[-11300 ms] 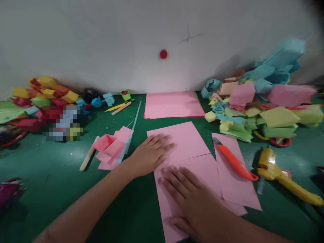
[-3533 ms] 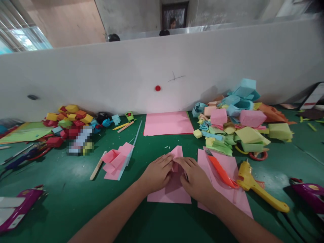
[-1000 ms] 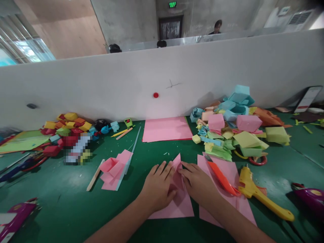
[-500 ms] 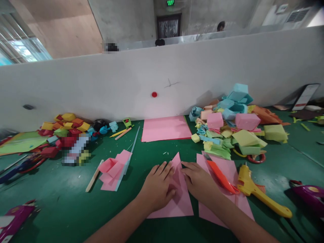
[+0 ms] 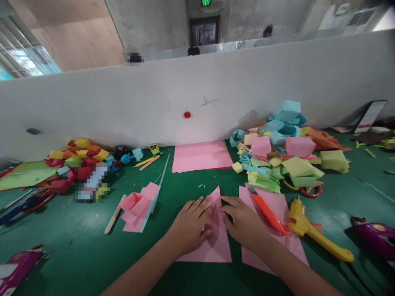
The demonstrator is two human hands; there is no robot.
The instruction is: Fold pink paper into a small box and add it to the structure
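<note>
A pink paper sheet (image 5: 216, 246) lies on the green mat (image 5: 77, 242) in front of me, folded so its far end forms a point. My left hand (image 5: 191, 224) rests flat on the sheet's left side with the fingers stretched out. My right hand (image 5: 243, 222) presses on the right side, fingertips at the centre crease. Neither hand grips anything. An orange utility knife (image 5: 267, 209) lies just right of my right hand on a second pink sheet (image 5: 277, 242).
A yellow glue gun (image 5: 311, 230) lies at the right. Behind it is a heap of folded coloured paper shapes (image 5: 286, 152). A flat pink paper stack (image 5: 200, 156) sits by the white partition (image 5: 123, 107). Crumpled pink paper (image 5: 138, 203), a wooden stick (image 5: 112, 213) and more folded pieces (image 5: 77, 158) are at the left.
Since eleven seconds ago the flat pink sheet has been folded to a pointed shape. Over the last second both hands stayed on it, pressing with only slight shifts.
</note>
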